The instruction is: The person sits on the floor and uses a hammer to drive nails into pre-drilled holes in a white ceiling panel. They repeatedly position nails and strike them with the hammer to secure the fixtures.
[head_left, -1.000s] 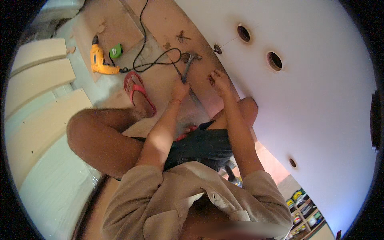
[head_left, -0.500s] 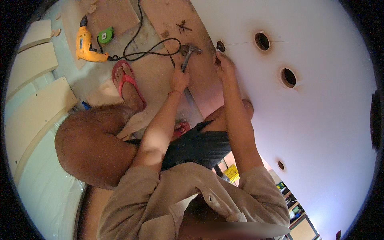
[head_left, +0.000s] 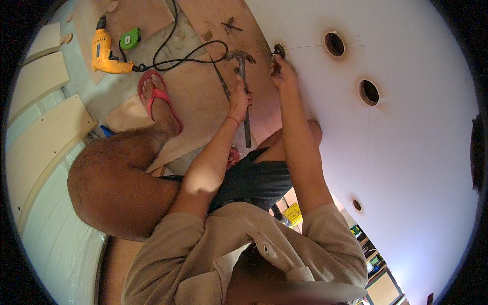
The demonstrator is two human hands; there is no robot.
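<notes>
My left hand [head_left: 239,101] is closed on the claw hammer [head_left: 247,136], its metal head up by the dark cord and its handle end pointing toward my lap. My right hand [head_left: 284,75] is pinched at the near edge of the white panel [head_left: 401,142], just below a small dark round piece [head_left: 279,51] with a thin shaft; what its fingers hold is too small to make out. Two holes with scorched rims [head_left: 335,44] lie to the right of that piece, and a smaller hole [head_left: 357,205] is lower down.
A yellow corded drill [head_left: 104,56] and green tape measure [head_left: 130,38] lie on boards at upper left, near my sandalled foot [head_left: 160,101]. A small crossed dark object [head_left: 231,25] lies above the hammer. Curved pale wooden pieces [head_left: 48,147] line the left; shelves with items [head_left: 368,259] show at lower right.
My left hand has slid along the hammer, whose handle now extends down toward my lap. My right hand has risen to the dark round piece at the panel's edge.
</notes>
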